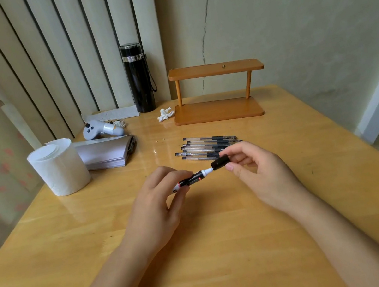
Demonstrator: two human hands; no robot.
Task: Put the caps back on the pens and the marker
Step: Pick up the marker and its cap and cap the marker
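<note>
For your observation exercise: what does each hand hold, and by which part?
The left hand grips the black-and-white marker by its barrel; the right hand pinches the black cap by its sides, at the marker's tip.

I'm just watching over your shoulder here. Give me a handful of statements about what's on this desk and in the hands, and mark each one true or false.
1. The left hand holds the marker by its barrel. True.
2. The right hand holds a black cap at the marker's tip. True.
3. The pens stand upright in a cup. False: they lie side by side on the table.
4. The black flask lies on its side. False: it stands upright near the wall.
5. A roll of white paper stands left of the hands. True.
6. The wooden shelf is stacked with books. False: both its boards are bare.
</note>
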